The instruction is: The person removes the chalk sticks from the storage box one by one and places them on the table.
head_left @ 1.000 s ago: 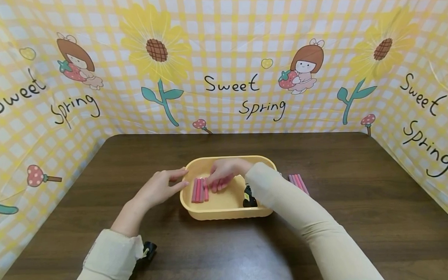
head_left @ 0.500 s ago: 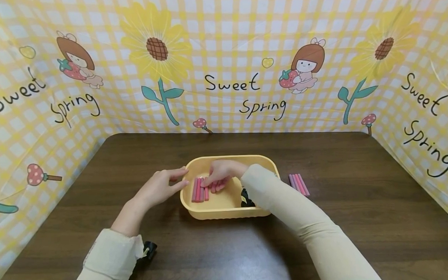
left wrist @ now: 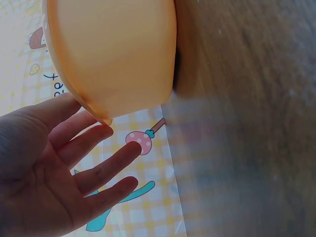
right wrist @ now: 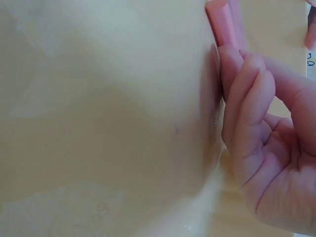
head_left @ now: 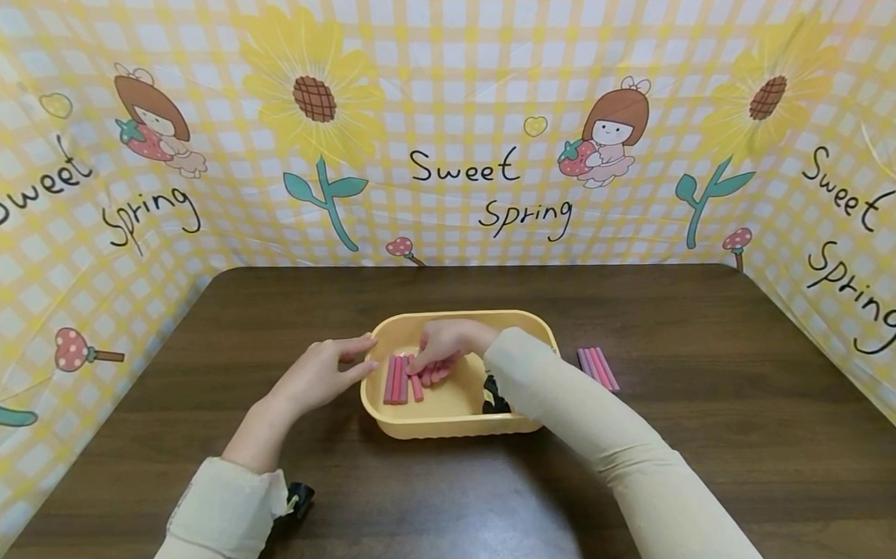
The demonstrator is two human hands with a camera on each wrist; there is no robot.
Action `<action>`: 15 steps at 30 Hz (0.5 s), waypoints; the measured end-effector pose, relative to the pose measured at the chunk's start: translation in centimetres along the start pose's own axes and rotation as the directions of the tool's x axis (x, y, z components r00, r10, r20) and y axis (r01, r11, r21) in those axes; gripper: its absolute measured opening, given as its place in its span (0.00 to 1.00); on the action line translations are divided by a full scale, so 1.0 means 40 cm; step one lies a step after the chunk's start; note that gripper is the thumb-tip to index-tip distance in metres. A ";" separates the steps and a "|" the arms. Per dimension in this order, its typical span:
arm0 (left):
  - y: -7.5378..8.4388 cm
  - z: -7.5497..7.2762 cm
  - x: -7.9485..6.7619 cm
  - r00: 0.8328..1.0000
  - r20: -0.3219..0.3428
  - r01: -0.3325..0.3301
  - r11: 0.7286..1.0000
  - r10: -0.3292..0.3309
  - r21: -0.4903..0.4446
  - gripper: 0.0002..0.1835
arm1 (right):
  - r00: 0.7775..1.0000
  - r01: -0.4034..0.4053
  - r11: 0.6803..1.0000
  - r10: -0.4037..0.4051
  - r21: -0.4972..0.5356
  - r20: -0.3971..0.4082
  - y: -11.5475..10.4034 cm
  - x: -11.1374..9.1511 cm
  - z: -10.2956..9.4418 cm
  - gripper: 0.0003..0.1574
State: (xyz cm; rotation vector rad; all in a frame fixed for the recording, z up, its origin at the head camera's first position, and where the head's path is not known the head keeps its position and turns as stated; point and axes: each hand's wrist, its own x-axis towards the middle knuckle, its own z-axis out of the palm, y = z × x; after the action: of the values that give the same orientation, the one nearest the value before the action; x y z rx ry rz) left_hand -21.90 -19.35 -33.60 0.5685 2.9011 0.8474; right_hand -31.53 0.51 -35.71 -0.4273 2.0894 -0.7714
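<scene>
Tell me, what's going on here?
A person's right hand is pinching a pink stick inside a yellow tub, beside a row of sticks. The left hand touches the tub at its left end. More sticks lie on the table, to the right of the tub.

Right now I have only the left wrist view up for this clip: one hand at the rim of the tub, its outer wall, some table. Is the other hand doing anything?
Observer: Yes, the right hand is reaching down inside the tub.
Operator: What is it touching in there?
Observer: One end of a pink stick, as the right wrist view shows close up.
Operator: And are there any sticks outside, on the far side from my camera?
Observer: Yes, a small group of sticks lies side by side on the table, to the right of the tub.
</scene>
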 end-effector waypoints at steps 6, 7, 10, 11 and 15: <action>-0.001 0.001 0.000 1.000 -0.007 -0.004 1.000 0.004 -0.002 0.25 | 0.999 0.008 0.998 -0.011 0.058 0.046 0.002 -0.012 -0.013 0.16; -0.001 0.001 0.000 1.000 -0.009 -0.006 1.000 0.006 -0.002 0.25 | 0.999 0.013 0.998 -0.016 0.061 0.052 0.001 -0.017 -0.016 0.16; 0.000 0.000 0.000 1.000 -0.012 -0.014 1.000 0.014 -0.001 0.24 | 0.998 0.031 0.997 -0.035 0.068 0.056 0.000 -0.034 -0.026 0.15; 0.000 0.000 0.000 1.000 -0.012 -0.014 1.000 0.014 -0.001 0.24 | 0.998 0.037 0.997 -0.041 0.070 0.054 -0.001 -0.039 -0.029 0.15; -0.001 0.001 0.000 1.000 -0.011 -0.013 1.000 0.013 -0.001 0.25 | 0.997 0.062 0.994 -0.066 0.092 0.038 -0.002 -0.059 -0.041 0.12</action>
State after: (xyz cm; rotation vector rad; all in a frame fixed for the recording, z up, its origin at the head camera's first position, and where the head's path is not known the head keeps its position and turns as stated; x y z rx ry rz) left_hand -21.90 -19.36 -33.64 0.5854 2.9097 0.8569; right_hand -31.48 2.37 -33.49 -0.4587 2.0023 -0.8841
